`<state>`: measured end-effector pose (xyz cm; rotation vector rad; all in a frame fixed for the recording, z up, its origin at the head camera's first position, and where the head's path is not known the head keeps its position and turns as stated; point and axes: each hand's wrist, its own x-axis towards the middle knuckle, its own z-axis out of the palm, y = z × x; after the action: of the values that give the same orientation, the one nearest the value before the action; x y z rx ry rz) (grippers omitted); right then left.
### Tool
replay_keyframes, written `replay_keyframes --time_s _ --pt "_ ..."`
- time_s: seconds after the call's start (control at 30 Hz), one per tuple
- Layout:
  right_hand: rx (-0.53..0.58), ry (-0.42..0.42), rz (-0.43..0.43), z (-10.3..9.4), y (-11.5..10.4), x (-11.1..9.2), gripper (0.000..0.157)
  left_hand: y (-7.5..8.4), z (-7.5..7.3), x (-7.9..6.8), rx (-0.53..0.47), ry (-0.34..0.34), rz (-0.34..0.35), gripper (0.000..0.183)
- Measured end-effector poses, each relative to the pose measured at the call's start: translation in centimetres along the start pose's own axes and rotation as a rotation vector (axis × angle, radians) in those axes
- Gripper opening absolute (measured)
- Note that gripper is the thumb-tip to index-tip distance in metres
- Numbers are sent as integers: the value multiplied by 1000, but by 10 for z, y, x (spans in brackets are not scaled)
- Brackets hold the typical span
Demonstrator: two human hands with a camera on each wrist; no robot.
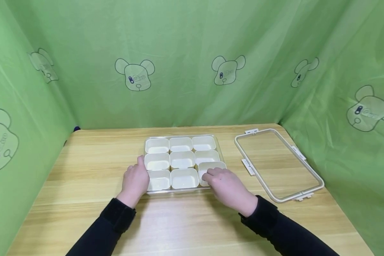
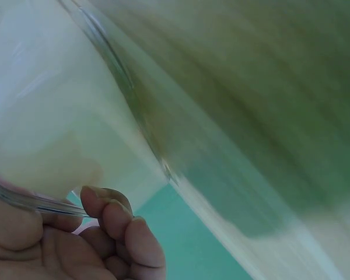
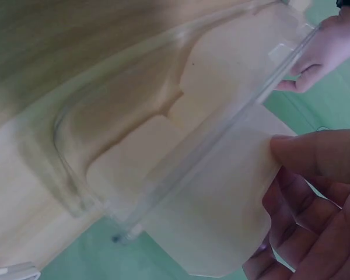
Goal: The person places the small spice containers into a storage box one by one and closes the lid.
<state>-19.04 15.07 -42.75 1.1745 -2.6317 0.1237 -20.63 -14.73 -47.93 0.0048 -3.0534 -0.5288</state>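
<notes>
A clear rectangular box on the table holds several small white open-topped bins in three rows. My left hand grips the box's left edge; in the left wrist view its fingers curl around the clear rim. At the near right corner, my right hand pinches a white bin by its wall. That bin sits higher than its neighbours and sticks up past the box's rim in the right wrist view. The bins whose insides show, such as the near middle bin, hold nothing.
To the right lies a pale-rimmed lid with white side clips, flat on the wooden table. A green curtain printed with bear heads encloses the back and both sides.
</notes>
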Motion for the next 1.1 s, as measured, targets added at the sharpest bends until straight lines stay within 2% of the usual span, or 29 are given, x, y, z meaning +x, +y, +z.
replay_keyframes --time_s 0.47,0.83,1.1 --pt "10 -94 40 9 -3 -2 21 -1 -1 0 -17 11 1 47" --pt "10 -109 39 13 -3 -2 16 0 -2 -1 -13 9 6 48" --pt "68 -150 64 12 -2 0 11 0 0 0 -5 17 14 48"
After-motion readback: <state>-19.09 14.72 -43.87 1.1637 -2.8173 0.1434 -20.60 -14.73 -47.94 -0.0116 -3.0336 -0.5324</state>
